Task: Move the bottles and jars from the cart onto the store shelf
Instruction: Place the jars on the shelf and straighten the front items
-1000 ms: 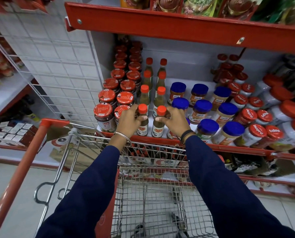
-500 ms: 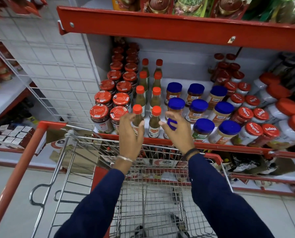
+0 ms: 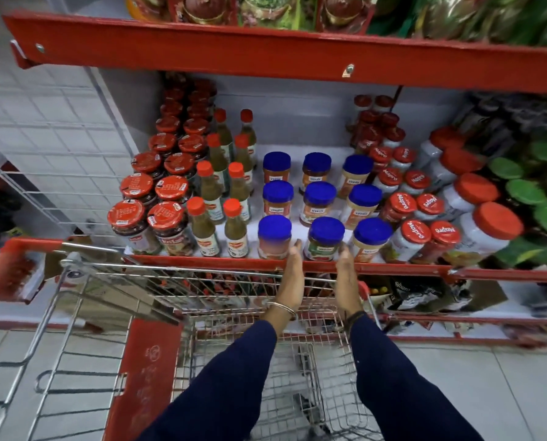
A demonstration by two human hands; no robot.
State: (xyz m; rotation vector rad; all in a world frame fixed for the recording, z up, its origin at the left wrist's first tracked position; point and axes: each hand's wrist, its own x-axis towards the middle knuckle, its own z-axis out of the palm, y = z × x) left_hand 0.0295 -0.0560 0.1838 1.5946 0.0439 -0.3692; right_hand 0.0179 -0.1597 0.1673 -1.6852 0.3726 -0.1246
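Left hand (image 3: 291,281) and right hand (image 3: 347,281), centre of frame: palms facing each other, fingers straight and released, gripping nothing. Fingertips reach the red shelf lip (image 3: 202,261) on either side of the front-middle blue-capped jar (image 3: 324,238); contact with its sides cannot be told. Thin metal bangle on the left wrist, dark band on the right, navy sleeves running to the lower edge.

The blue-capped jars stand three by three on the white shelf board, round plastic lids, pale labels. The front-left jar (image 3: 274,237) is blurred, its label unreadable. Left of them, slim bottles (image 3: 202,226) with orange-red caps and greenish contents in two files; further left, squat dark jars (image 3: 132,226) with flat red printed lids. Right: white tubs (image 3: 488,233) with red lids, smeared toward the frame edge.

Wire cart (image 3: 106,313), lower half of frame: chrome mesh, red plastic trim, basket largely hidden by the arms. Upper shelf goods are cut off at the top.
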